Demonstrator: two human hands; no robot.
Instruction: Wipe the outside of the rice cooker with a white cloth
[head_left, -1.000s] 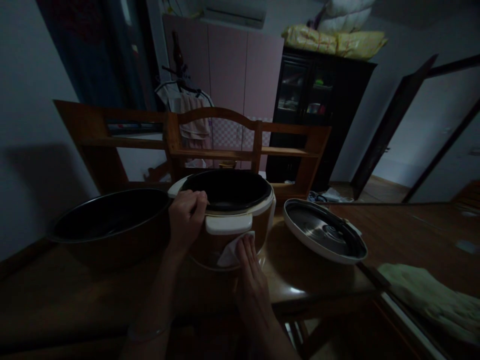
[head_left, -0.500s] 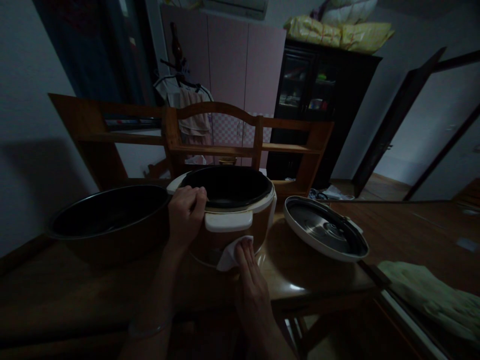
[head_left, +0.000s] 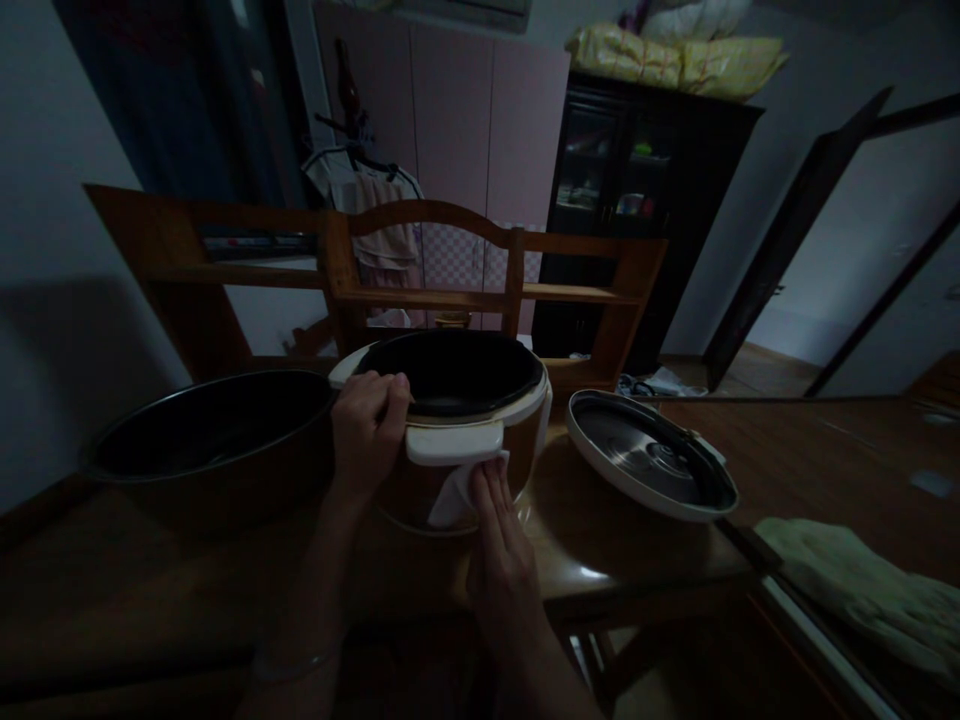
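Observation:
A rice cooker [head_left: 417, 484] with a white rim stands lidless on the wooden desk, its inside dark. My left hand [head_left: 367, 425] is closed over the near left of its rim, beside the white front catch [head_left: 454, 443]. Below that catch, my right hand [head_left: 501, 540] presses a white cloth or tissue [head_left: 451, 497] against the cooker's front, fingers together and stretched upward. Left of the cooker sits a wide dark inner pot [head_left: 225, 485]. The detached round lid [head_left: 645, 458] lies to the right with its metal inner side up.
The wooden desk [head_left: 600, 555] has a low shelf [head_left: 435, 297] along its back edge. A pale green cloth [head_left: 847, 575] lies on a lower surface at the right. Farther back are pink wardrobe doors [head_left: 450, 130] and a dark cabinet [head_left: 667, 200].
My right hand and the white cloth have shifted slightly upward on the cooker's front, nearer the catch. My left hand keeps its hold on the rim.

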